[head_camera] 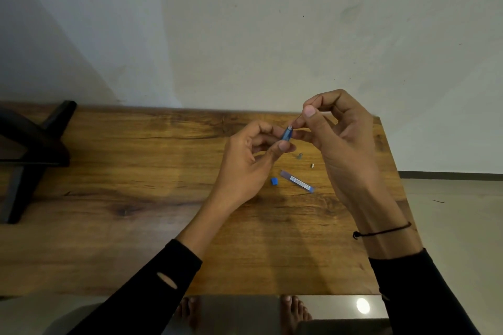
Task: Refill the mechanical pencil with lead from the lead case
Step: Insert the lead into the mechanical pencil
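Note:
My left hand (250,160) grips a blue mechanical pencil (287,134), held upright above the table with its open top end showing; most of the barrel is hidden in my fingers. My right hand (337,139) pinches a thin dark lead (309,108) between thumb and forefinger, its lower tip right at the pencil's open end. The lead case (297,181), a clear tube with a printed label, lies open on the wooden table (136,171) below my hands. Its small blue cap (274,181) lies just left of it.
Two tiny metal pencil parts (300,156) (312,165) lie on the wood between my hands and the case. A black stand (30,149) sits at the table's left end. The table's right edge is close to my right wrist; a wall rises behind.

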`<state>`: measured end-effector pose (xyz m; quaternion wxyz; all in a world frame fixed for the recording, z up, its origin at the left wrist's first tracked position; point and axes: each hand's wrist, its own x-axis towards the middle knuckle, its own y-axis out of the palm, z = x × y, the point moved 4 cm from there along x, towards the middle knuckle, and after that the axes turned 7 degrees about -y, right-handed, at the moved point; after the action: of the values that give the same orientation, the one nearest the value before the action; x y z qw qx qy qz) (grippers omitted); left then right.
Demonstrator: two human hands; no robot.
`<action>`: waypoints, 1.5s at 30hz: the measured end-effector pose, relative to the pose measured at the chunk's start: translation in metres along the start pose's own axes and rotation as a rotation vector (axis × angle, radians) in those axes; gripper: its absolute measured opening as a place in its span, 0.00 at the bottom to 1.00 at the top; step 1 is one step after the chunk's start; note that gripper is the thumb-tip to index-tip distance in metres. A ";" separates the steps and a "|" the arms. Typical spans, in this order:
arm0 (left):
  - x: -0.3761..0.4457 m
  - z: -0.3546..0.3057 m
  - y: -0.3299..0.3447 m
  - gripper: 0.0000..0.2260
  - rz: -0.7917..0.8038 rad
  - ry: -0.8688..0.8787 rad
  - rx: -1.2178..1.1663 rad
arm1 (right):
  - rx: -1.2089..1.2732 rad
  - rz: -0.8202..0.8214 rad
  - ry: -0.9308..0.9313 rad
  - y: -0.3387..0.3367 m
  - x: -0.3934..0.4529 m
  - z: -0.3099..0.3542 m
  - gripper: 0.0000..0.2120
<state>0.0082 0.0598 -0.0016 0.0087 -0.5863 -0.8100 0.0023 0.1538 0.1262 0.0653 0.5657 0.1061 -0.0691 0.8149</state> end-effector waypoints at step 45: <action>-0.003 -0.008 0.003 0.06 -0.019 -0.051 -0.085 | -1.170 0.459 0.159 -0.045 -0.005 -0.068 0.06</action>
<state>0.0124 0.0576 0.0067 -0.0369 -0.5781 -0.8150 -0.0176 0.1913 0.1530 -0.0024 0.3442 -0.2992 -0.4818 0.7482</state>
